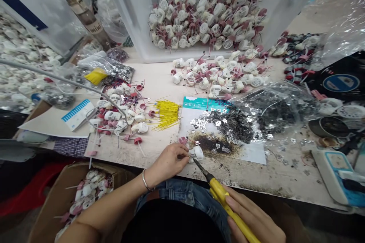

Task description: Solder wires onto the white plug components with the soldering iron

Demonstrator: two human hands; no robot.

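Observation:
My left hand point(174, 158) is pinched at the table's front edge on a small white plastic part point(197, 153), which has a round end pointing right. A pink piece point(182, 141) shows just behind my fingertips. Wrapped in my right hand point(251, 212) is a yellow-handled soldering iron point(221, 193), its metal tip reaching up to the white part. Whether the tip touches it is hard to tell. Behind the hands, a white sheet point(251, 153) bears a dark burnt patch and a heap of small dark and shiny metal pieces point(236, 125).
Yellow wires point(168, 114) lie in a bundle left of the sheet, beside piled white and pink parts point(114, 115). A large clear bin point(142, 51) of such parts stands at the back. A white-and-blue device point(333, 174) sits at right; a cardboard box point(48, 209) stands lower left.

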